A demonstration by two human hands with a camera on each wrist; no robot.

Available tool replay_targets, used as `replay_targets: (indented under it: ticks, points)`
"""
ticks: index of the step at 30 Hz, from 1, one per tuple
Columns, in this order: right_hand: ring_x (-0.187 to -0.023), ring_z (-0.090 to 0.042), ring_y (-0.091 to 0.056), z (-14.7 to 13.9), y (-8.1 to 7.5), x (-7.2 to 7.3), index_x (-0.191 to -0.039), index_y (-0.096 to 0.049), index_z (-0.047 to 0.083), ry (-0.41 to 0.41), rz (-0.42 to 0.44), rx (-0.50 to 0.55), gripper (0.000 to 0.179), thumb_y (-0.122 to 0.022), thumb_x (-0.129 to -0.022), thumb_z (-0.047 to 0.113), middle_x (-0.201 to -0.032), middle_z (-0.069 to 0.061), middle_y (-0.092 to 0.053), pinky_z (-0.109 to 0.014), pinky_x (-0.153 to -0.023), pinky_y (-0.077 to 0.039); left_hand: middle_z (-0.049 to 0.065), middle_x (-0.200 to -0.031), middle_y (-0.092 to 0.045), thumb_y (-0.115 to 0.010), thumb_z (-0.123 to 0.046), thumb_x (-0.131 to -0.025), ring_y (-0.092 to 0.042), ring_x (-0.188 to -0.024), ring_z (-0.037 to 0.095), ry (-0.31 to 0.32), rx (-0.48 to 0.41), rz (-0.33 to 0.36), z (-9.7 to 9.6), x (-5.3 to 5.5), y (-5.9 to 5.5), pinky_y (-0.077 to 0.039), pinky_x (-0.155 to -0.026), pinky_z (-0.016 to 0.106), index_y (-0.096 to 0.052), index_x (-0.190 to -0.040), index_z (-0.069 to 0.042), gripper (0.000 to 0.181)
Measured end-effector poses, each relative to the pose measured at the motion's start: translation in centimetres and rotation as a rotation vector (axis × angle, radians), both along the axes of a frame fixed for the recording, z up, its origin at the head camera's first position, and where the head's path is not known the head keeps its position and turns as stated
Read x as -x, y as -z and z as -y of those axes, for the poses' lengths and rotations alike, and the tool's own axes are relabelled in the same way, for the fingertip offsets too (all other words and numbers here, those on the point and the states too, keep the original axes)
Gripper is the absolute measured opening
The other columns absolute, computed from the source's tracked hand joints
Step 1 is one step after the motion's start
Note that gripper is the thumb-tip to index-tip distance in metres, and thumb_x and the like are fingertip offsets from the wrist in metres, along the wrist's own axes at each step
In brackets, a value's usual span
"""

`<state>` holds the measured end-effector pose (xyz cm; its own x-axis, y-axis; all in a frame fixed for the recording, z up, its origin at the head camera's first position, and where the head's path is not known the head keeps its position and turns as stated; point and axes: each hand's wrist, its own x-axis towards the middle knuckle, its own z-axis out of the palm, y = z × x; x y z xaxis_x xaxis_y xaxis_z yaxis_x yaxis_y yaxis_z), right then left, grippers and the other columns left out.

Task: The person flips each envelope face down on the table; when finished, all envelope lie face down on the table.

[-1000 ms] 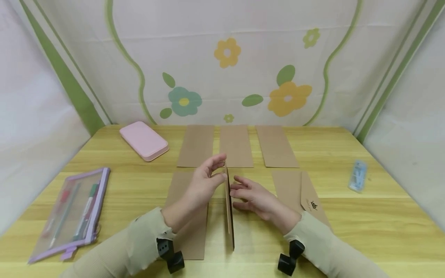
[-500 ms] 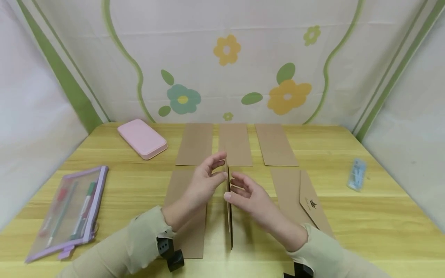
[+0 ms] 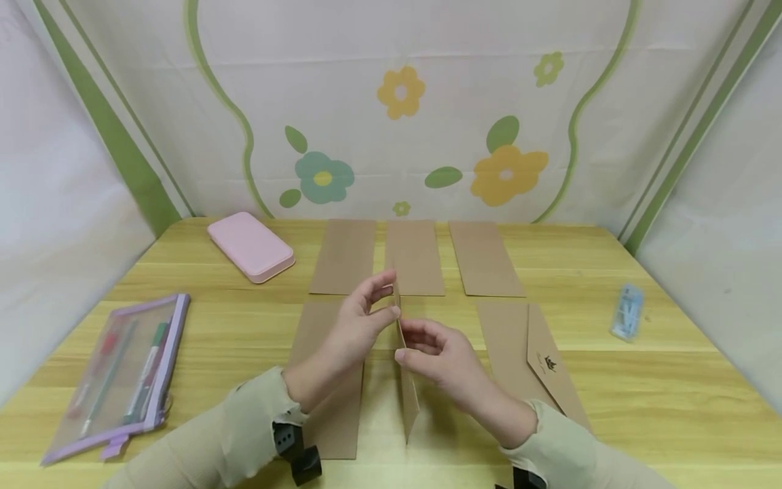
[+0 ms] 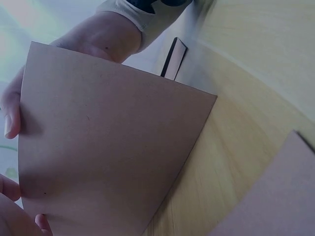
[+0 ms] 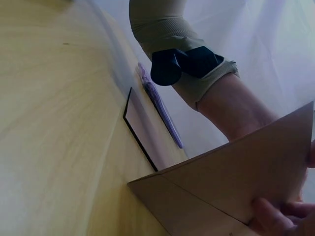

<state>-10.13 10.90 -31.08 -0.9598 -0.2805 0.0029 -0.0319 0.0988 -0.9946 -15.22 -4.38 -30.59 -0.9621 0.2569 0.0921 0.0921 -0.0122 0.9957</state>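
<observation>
A brown kraft envelope (image 3: 408, 404) stands on edge between the two hands, almost edge-on in the head view. My left hand (image 3: 354, 326) pinches its far upper part between thumb and fingers. Nearer to me, my right hand (image 3: 455, 353) grips the upper edge, thumb on top. The left wrist view shows one plain face of the envelope (image 4: 108, 132). Its other face, crossed by a diagonal flap edge, appears in the right wrist view, where right fingers (image 5: 270, 216) touch it. Parts of the fingers are hidden behind the paper.
Several more brown envelopes lie flat, including three in the back row (image 3: 414, 258), one under the left forearm (image 3: 332, 435) and one with a crown print (image 3: 552, 363). A pink case (image 3: 252, 246), a purple-edged zip pouch (image 3: 122, 370) of pens and a small blue clear box (image 3: 627, 312) lie around.
My right hand has moved from beside the envelope to its upper edge and now grips it. The envelope's near end has turned slightly, showing more of its face. My left hand has hardly moved.
</observation>
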Motion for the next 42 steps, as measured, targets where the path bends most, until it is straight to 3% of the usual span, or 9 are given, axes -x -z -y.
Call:
replay_targets:
  ticks: [7, 18, 26, 31, 35, 42]
  points:
    - [-0.086, -0.018, -0.066, 0.0, -0.4, -0.1, -0.109, -0.061, -0.010, 0.043, -0.062, -0.095, 0.036, -0.066, -0.079, 0.009, -0.101, -0.024, -0.066, -0.025, -0.074, -0.054, 0.014, -0.135, -0.044, -0.053, 0.008, -0.083, -0.037, -0.127, 0.030, -0.021, -0.060, -0.003, 0.2, 0.0, 0.1, -0.038, -0.102, 0.040, -0.042, -0.135, -0.001, 0.053]
    - [-0.061, -0.007, -0.058, 0.0, -0.9, -0.3, -0.094, -0.070, -0.007, 0.070, -0.193, -0.217, 0.021, -0.063, -0.076, 0.001, -0.076, -0.011, -0.070, -0.021, -0.053, -0.050, 0.017, -0.136, -0.042, -0.054, 0.007, -0.084, -0.036, -0.126, 0.029, -0.020, -0.081, 0.024, 0.5, 0.0, 0.2, -0.036, -0.100, 0.038, -0.042, -0.135, -0.003, 0.053]
    - [-0.053, 0.001, -0.050, -0.3, -1.6, -0.4, -0.075, -0.071, 0.003, 0.080, -0.450, -0.428, 0.013, -0.060, -0.069, -0.003, -0.058, 0.004, -0.062, -0.017, -0.047, -0.044, 0.011, -0.132, -0.047, -0.056, 0.006, -0.083, -0.040, -0.124, 0.024, -0.025, -0.073, 0.011, 0.1, -0.1, 0.1, -0.040, -0.096, 0.033, -0.045, -0.133, -0.005, 0.053]
    - [-0.052, -0.001, -0.048, -1.1, -2.5, -0.3, -0.077, -0.070, 0.006, 0.106, -0.403, -0.484, 0.013, -0.060, -0.069, 0.000, -0.058, 0.006, -0.059, -0.017, -0.046, -0.042, 0.011, -0.131, -0.048, -0.057, 0.004, -0.083, -0.041, -0.123, 0.022, -0.030, -0.091, -0.008, 0.0, -0.1, 0.0, -0.039, -0.097, 0.031, -0.045, -0.133, -0.004, 0.051]
    - [-0.051, -0.005, -0.048, -2.0, -3.1, 0.3, -0.077, -0.070, 0.007, 0.195, -0.362, -0.474, 0.014, -0.061, -0.070, 0.000, -0.057, 0.004, -0.057, -0.018, -0.046, -0.041, 0.016, -0.128, -0.050, -0.056, 0.008, -0.081, -0.044, -0.120, 0.023, -0.066, -0.177, -0.042, 0.1, -0.1, -0.1, -0.042, -0.091, 0.021, -0.046, -0.129, 0.003, 0.049]
    - [-0.051, -0.005, -0.044, -3.9, -3.1, 0.9, -0.082, -0.070, -0.001, 0.369, -0.335, -0.303, 0.014, -0.061, -0.073, -0.005, -0.056, 0.002, -0.052, -0.017, -0.047, -0.038, 0.016, -0.121, -0.048, -0.050, 0.015, -0.080, -0.048, -0.109, 0.019, -0.125, -0.258, -0.034, 0.8, -0.4, 0.4, -0.045, -0.085, 0.015, -0.041, -0.126, 0.011, 0.047]
